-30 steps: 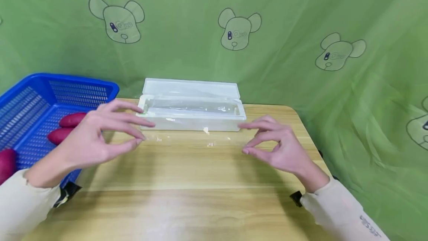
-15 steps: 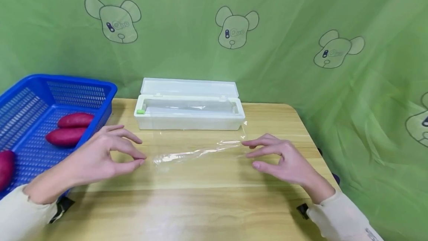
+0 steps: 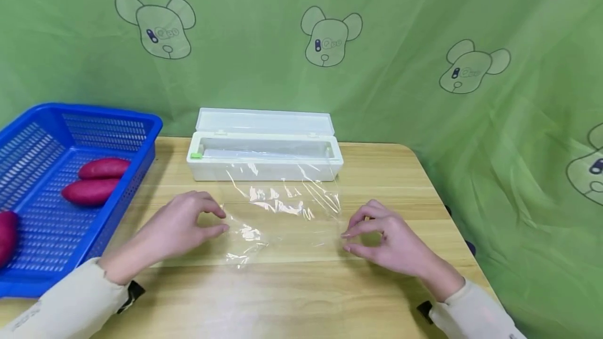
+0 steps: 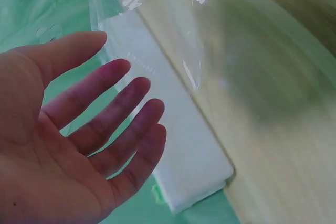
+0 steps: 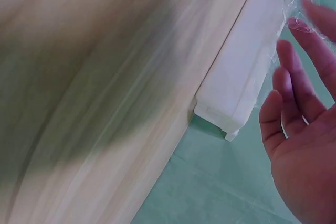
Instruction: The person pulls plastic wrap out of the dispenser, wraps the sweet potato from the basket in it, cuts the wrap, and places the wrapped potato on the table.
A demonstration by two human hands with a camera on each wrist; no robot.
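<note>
A clear sheet of plastic wrap (image 3: 278,205) stretches from an open white dispenser box (image 3: 266,171) toward me, wrinkled and shiny. Its near left corner hangs loose over the table. Beside that left edge is my left hand (image 3: 183,221), thumb and fingers apart; the left wrist view shows nothing between its relaxed fingers (image 4: 142,114). At the sheet's near right edge, my right hand (image 3: 388,237) holds the film near its thumb and index fingertips. In the right wrist view, crinkled film (image 5: 299,23) lies at that index fingertip; the exact contact is partly hidden.
A blue plastic basket (image 3: 105,213) with several purple-red, sweet-potato-like roots (image 3: 91,191) stands at the left. The box's lid (image 3: 264,121) is raised at the back, before a green curtain (image 3: 386,67). The wooden table (image 3: 282,297) ends at the right.
Both hands have come down and nearer with the film drawn further out of the box. My left thumb and fingers have parted from the film, and its left corner now hangs free.
</note>
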